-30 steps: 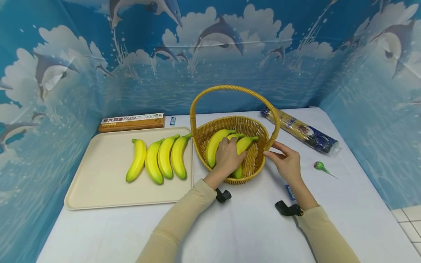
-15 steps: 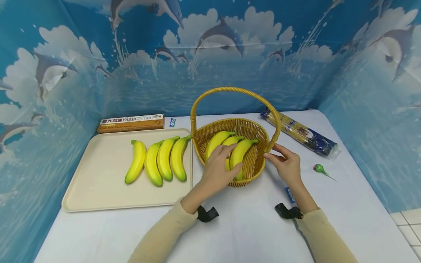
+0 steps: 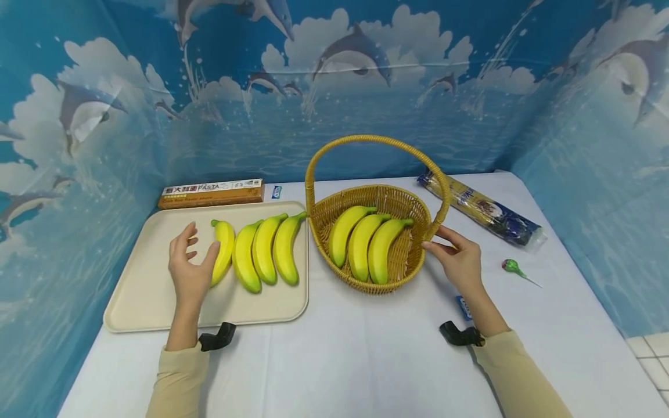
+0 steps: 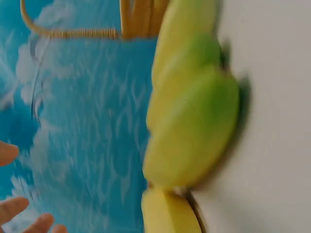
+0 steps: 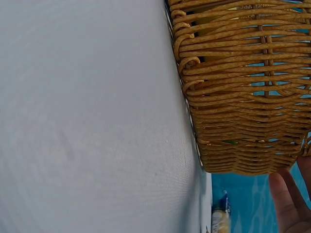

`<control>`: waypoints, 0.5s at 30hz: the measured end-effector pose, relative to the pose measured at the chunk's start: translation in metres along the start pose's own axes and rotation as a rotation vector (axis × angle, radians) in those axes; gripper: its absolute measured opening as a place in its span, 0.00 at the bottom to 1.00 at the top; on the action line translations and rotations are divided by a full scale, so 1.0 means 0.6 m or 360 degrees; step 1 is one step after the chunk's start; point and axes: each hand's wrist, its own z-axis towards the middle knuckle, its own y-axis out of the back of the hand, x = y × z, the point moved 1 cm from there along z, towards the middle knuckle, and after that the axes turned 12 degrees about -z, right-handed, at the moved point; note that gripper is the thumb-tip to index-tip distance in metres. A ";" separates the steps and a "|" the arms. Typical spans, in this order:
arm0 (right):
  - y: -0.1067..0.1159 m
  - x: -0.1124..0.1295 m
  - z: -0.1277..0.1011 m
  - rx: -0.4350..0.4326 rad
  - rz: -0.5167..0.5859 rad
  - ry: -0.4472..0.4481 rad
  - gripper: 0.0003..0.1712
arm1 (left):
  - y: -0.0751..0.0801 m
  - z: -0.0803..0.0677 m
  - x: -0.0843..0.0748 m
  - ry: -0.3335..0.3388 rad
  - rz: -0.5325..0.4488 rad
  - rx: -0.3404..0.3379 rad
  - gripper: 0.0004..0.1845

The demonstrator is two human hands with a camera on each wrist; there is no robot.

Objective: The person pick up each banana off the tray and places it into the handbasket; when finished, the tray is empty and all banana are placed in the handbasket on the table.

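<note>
Three yellow bananas point(image 3: 360, 247) lie side by side in a wicker basket point(image 3: 406, 271) with a tall arched handle. My right hand point(image 3: 460, 261) pinches the basket's right rim at the foot of the handle; in the right wrist view its fingers point(image 5: 284, 194) touch the woven wall. Over the beige tray point(image 3: 141, 278), my left hand point(image 3: 190, 276) has its fingers spread and holds nothing. It is just left of the leftmost banana point(image 3: 225, 247), partly covering that banana's lower end. More bananas point(image 3: 264, 249) lie beside it, blurred in the left wrist view.
Behind the tray is a pasta box point(image 3: 211, 194) with a small blue packet point(image 3: 276, 192) beside it. Right of the basket lie a long pasta bag point(image 3: 483, 209) and a green lollipop point(image 3: 512, 266). Another blue packet point(image 3: 463, 307) lies by my right wrist.
My left hand has let go of a banana in the basket and moved left over the tray. All three basket bananas now show fully. My right hand has stayed at the basket's rim.
</note>
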 end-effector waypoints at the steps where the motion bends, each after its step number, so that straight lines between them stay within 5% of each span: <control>1: 0.001 0.005 -0.001 0.0001 0.0010 0.0015 0.25 | 0.010 0.002 0.010 0.0041 0.0033 -0.0031 0.31; 7: 0.002 0.008 -0.002 0.0021 0.0055 0.0066 0.24 | 0.038 0.008 0.047 0.0244 0.0065 -0.0058 0.33; 15: 0.003 -0.004 0.001 0.0011 0.0079 0.0050 0.24 | 0.031 0.006 0.086 0.0685 0.0056 0.0149 0.42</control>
